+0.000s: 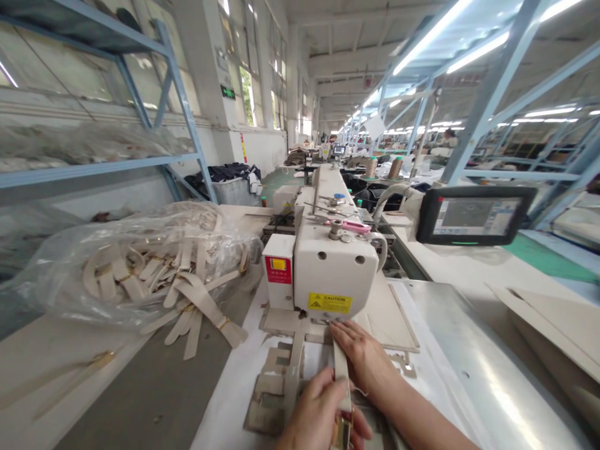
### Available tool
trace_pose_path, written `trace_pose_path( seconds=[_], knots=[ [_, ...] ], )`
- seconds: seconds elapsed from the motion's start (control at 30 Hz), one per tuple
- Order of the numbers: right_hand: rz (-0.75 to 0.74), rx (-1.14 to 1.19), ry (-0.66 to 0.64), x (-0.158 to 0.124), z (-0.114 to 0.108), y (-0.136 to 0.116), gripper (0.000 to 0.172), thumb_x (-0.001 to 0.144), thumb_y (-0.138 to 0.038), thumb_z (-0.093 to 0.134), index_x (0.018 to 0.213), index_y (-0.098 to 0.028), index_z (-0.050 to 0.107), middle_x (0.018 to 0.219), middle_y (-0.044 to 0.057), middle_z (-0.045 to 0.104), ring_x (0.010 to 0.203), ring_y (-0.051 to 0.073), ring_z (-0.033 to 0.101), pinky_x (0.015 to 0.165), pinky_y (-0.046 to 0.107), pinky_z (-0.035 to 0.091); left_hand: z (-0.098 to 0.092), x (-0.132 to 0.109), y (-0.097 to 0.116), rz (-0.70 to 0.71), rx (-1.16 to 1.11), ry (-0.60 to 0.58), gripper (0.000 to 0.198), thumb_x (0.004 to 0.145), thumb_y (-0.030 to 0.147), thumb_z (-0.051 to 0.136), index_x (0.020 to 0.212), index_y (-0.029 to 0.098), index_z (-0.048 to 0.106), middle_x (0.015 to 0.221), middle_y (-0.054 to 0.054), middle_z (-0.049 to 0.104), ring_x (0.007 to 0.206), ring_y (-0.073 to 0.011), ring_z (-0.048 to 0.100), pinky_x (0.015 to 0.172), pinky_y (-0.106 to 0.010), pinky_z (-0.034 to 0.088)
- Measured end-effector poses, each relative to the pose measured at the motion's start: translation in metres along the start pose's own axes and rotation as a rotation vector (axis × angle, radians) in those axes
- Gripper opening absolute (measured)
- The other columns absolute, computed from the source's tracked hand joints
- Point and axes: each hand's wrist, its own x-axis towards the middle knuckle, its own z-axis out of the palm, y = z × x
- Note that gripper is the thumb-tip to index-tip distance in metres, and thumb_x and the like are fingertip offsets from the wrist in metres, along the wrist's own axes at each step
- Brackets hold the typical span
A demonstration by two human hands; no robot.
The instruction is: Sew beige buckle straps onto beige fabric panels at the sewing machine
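Note:
A beige strap [340, 359] runs lengthwise up to the head of a white sewing machine [335, 262]. My left hand [321, 406] is closed around its near part, where a gold-coloured buckle [343, 431] shows below the fingers. At the strap's far end my right hand [360, 350] has its fingers together on the strap, just under the machine head; its thumb is hidden. Left of my hands, another beige strap [294, 369] lies beside a flat plate with cut-outs [267, 390]. A loose thread hangs near my left fingers.
A clear plastic bag [60, 269] spills many beige straps [197, 300] on the left. Pink-handled snips [349, 226] lie on the machine top. A control screen [475, 215] stands right, above a metal table plate [450, 331]. Beige panels [553, 331] lie at far right.

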Motion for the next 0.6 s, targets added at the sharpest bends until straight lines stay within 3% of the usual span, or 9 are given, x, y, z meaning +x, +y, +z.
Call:
trace_pose_path(
  seconds=[0.17, 0.37, 0.5, 0.6],
  knots=[
    [0.068, 0.0, 0.042, 0.007, -0.002, 0.001, 0.04, 0.086, -0.008, 0.05, 0.122, -0.01, 0.069, 0.121, 0.017, 0.069, 0.117, 0.026, 0.061, 0.103, 0.037, 0.05, 0.002, 0.009, 0.001, 0.015, 0.028, 0.002, 0.054, 0.071, 0.063, 0.063, 0.097, 0.023, 0.04, 0.058, 0.001, 0.066, 0.041, -0.0131, 0.055, 0.038, -0.02, 0.041],
    [0.077, -0.015, 0.033, 0.01, -0.006, 0.005, 0.03, 0.089, -0.01, 0.052, 0.111, -0.013, 0.072, 0.102, 0.013, 0.073, 0.104, 0.025, 0.065, 0.113, 0.044, 0.039, 0.01, 0.009, 0.004, 0.047, -0.021, 0.028, 0.058, 0.067, 0.064, 0.067, 0.098, 0.023, 0.04, 0.058, 0.001, 0.064, 0.042, -0.0127, 0.052, 0.035, -0.02, 0.04],
    [0.028, -0.021, 0.026, 0.0, -0.01, 0.007, 0.036, 0.09, -0.01, 0.051, 0.124, -0.011, 0.065, 0.114, 0.013, 0.073, 0.12, 0.026, 0.058, 0.121, 0.048, 0.026, 0.008, 0.001, 0.006, 0.051, 0.008, 0.042, 0.056, 0.076, 0.064, 0.061, 0.106, 0.021, 0.043, 0.064, 0.0, 0.063, 0.046, -0.015, 0.054, 0.04, -0.024, 0.045],
    [0.019, -0.047, 0.036, -0.01, -0.013, 0.006, 0.043, 0.092, -0.012, 0.049, 0.134, -0.013, 0.059, 0.132, 0.011, 0.067, 0.135, 0.029, 0.046, 0.123, 0.055, 0.015, -0.004, -0.011, 0.022, 0.104, 0.376, 0.056, 0.045, 0.091, 0.057, 0.046, 0.117, 0.02, 0.048, 0.079, -0.006, 0.067, 0.063, -0.0217, 0.065, 0.059, -0.035, 0.056]
  ],
)
